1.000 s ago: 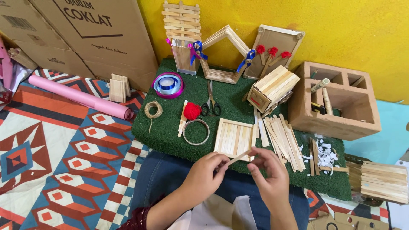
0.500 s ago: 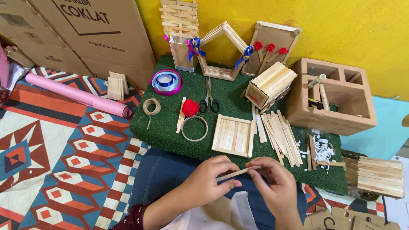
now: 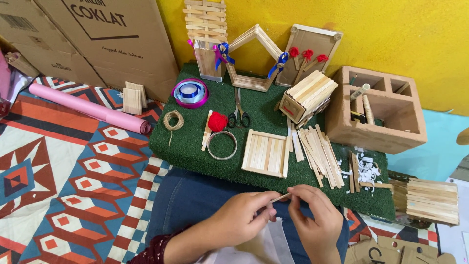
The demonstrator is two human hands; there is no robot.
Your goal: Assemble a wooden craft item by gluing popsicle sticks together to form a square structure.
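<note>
Over my lap, my left hand (image 3: pixel 234 220) and my right hand (image 3: pixel 312 215) pinch a thin wooden craft stick (image 3: pixel 281 197) between their fingertips, holding it nearly level. Just beyond them, on a green turf mat (image 3: pixel 190 142), lies a flat square panel of glued sticks (image 3: pixel 266 153). To its right is a loose pile of sticks (image 3: pixel 320 154). A white sheet (image 3: pixel 273 244) lies under my hands on my jeans.
On the mat are scissors (image 3: pixel 239 113), a red pom-pom (image 3: pixel 217 121), a clear ring (image 3: pixel 222 145), twine (image 3: pixel 172 121), ribbon spools (image 3: pixel 189 92), a small stick box (image 3: pixel 308 98) and stick frames (image 3: pixel 254 58). A wooden organiser (image 3: pixel 376 110) stands right, a pink roll (image 3: pixel 88 107) left, cardboard boxes (image 3: pixel 97 34) behind.
Both hands have drawn closer to my body, and the stick has tilted from slanted to nearly level between my fingertips.
</note>
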